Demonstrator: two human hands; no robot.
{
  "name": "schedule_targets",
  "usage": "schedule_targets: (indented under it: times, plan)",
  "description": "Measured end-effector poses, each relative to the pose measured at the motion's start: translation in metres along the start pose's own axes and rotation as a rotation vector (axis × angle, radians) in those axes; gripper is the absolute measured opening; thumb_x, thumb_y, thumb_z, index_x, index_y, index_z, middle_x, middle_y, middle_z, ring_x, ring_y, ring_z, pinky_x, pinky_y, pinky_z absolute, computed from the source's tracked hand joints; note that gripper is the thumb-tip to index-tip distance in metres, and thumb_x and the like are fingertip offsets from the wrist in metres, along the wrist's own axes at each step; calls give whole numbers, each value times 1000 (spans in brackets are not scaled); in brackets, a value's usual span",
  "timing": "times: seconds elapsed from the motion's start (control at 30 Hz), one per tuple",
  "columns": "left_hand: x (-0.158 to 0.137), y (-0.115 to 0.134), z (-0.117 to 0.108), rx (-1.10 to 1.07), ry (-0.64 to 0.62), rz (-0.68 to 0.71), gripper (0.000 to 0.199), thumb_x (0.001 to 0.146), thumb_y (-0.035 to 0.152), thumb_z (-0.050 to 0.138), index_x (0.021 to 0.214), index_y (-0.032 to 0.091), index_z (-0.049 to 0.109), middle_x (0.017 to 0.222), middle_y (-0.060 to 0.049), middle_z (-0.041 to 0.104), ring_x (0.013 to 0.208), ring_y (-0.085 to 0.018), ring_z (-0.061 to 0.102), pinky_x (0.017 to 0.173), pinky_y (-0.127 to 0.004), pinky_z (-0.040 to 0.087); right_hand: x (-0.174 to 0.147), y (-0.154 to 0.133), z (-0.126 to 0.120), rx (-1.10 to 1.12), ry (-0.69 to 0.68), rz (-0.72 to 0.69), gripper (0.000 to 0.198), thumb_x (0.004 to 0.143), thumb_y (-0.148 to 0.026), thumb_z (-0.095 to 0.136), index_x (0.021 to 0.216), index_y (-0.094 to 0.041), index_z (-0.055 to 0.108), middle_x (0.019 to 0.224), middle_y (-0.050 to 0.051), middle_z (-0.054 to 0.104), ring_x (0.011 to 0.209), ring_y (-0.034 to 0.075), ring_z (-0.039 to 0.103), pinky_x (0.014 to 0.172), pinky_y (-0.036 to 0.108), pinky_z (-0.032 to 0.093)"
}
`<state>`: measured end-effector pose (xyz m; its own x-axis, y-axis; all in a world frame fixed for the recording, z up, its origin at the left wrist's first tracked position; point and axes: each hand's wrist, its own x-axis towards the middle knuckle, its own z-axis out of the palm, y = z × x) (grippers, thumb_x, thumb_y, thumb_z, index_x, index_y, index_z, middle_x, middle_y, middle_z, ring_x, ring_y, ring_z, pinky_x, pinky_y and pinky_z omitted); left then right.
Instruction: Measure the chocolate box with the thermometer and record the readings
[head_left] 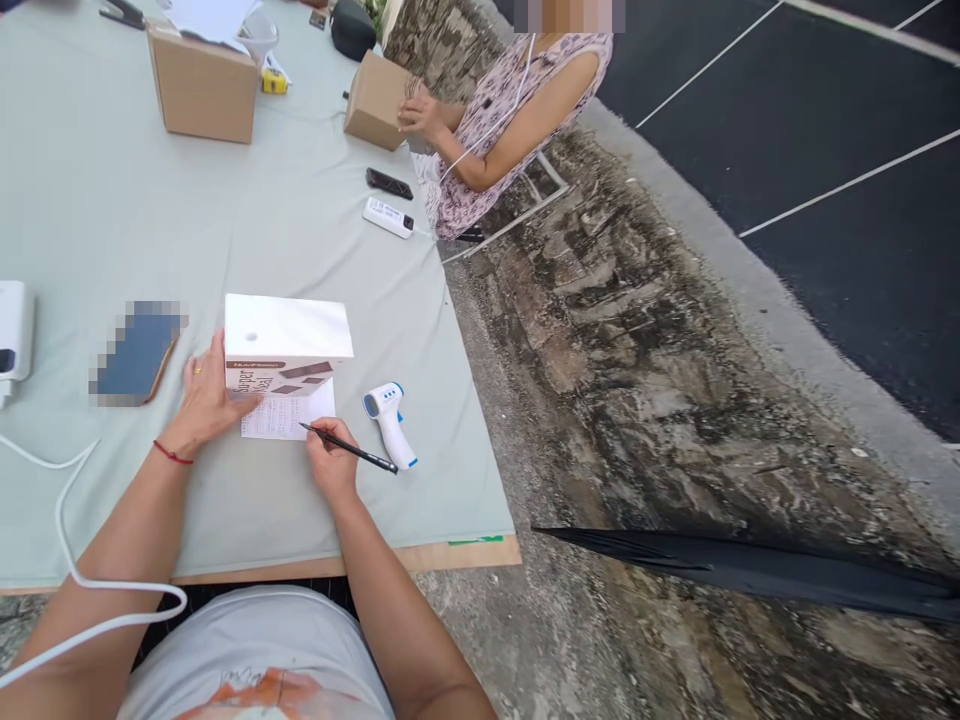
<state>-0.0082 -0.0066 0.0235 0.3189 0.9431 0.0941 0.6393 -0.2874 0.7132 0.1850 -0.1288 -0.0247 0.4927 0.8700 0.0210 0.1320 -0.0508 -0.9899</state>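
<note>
pen [366,456] sits pinched in the right hand [332,466], its tip over the paper [274,420] on the table [150,230]. left hand [204,402] clasps the white-topped box [289,327] at the paper's far edge.

The left hand [201,400] rests against the left side of a white and brown box [289,325] on a cloth-covered table [300,230]. The right hand [332,465] holds a black pen [352,448], its tip at a printed paper [274,418] in front of the box. A white thermometer [390,425] lies just right of that hand; a phone [139,350] lies near the left one. Farther along the table, another person [517,110] sits with hands at a cardboard box [375,100], and a carton [206,85] stands under white papers [210,18].
</note>
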Motion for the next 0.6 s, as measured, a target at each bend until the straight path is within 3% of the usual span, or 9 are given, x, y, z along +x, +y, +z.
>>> schedule_targets:
  times: [0.07, 0.17, 0.37, 0.6]
  plan:
    - [-3, -2, 4, 84, -53, -33, 138, 65, 61, 94, 174, 16, 21, 166, -27, 49, 161, -56, 35, 133, -77, 9, -3, 5, 3, -20, 4, -2, 19, 77, -43, 60, 81, -25, 61, 70, -1, 62, 65, 17, 56, 63, 31, 51]
    - [-6, -2, 7, 184, -125, -31, 161, 52, 61, 101, 177, 17, 9, 175, -33, 33, 167, -59, 19, 129, -83, 1, -7, 8, 3, -61, 24, 3, 17, 77, -43, 60, 77, -25, 59, 65, -3, 58, 61, 15, 51, 60, 29, 47]
    - [-6, -3, 6, 272, -217, -29, 169, 51, 67, 100, 177, 12, 1, 175, -37, 30, 167, -60, 14, 128, -83, 0, -9, 7, 2, -70, -32, 6, 17, 74, -43, 60, 71, -26, 58, 60, -5, 53, 57, 15, 46, 58, 29, 44]
    - [-7, -5, 8, 294, -213, -3, 168, 51, 66, 101, 178, 18, 2, 175, -34, 33, 167, -61, 14, 126, -84, 2, -11, 4, 1, -87, -54, 10, 16, 76, -41, 58, 70, -26, 59, 61, -4, 53, 59, 15, 48, 58, 29, 43]
